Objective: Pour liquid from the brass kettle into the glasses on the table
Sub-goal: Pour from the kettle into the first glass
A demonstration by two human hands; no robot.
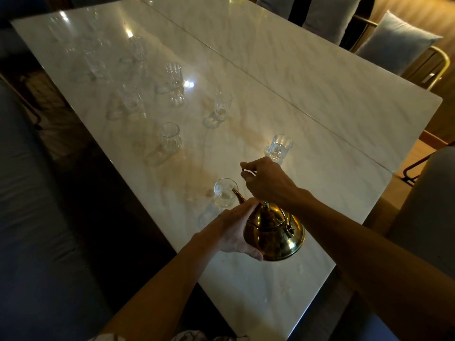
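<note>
Here, the brass kettle (273, 232) is sitting in the lower centre of the frame, over the near part of the pale marble tabletop (320, 107), tipping toward the upper left; its spout is reaching to the rim of the nearest glass (225, 193); whether liquid is flowing I cannot tell. The right hand (267, 184) is gripping the thin handle from above, fingers curling round it; the left hand (232, 230) is pressing against the kettle's left side, fingers lying fairly straight up toward the lid, thumb sitting under the base. A second glass (280, 146) is standing just beyond the right hand; a third glass (170, 136) is standing left of centre; a fourth glass (222, 104) is standing above centre; more glasses are trailing away toward the upper left. A cushioned chair (394, 43) is sitting at the upper right.
</note>
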